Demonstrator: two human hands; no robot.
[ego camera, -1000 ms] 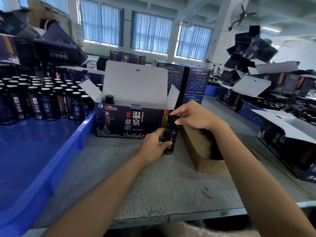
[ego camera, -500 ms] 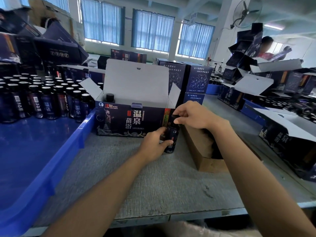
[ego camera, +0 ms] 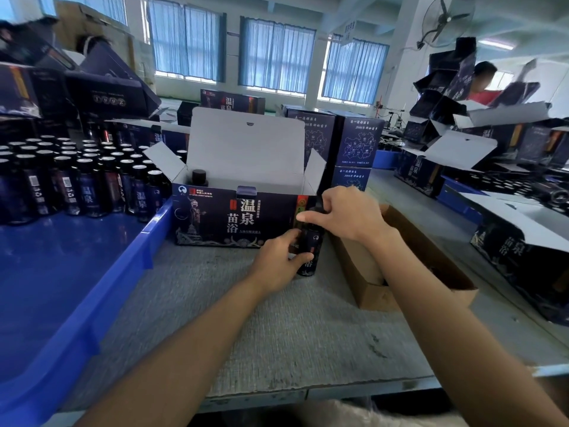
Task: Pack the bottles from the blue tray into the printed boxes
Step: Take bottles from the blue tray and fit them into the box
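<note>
A dark bottle (ego camera: pixel 309 252) stands upright on the grey table just in front of the right end of the open printed box (ego camera: pixel 234 220). My left hand (ego camera: pixel 277 260) grips the bottle's body low down. My right hand (ego camera: pixel 345 217) pinches its cap from above. One bottle cap (ego camera: pixel 198 177) shows inside the box at its left end. The blue tray (ego camera: pixel 92 303) at left holds several dark bottles (ego camera: pixel 83 180) crowded at its far side.
A brown cardboard box (ego camera: pixel 409 263) lies open to the right of my hands. Closed and open printed boxes (ego camera: pixel 357 143) are stacked behind and along the right side. A person in red (ego camera: pixel 483 87) works at the far right. The table's front edge (ego camera: pixel 308 392) is near me.
Both hands keep hold of the same bottle in nearly the same spot. A person at the far right has come further into view.
</note>
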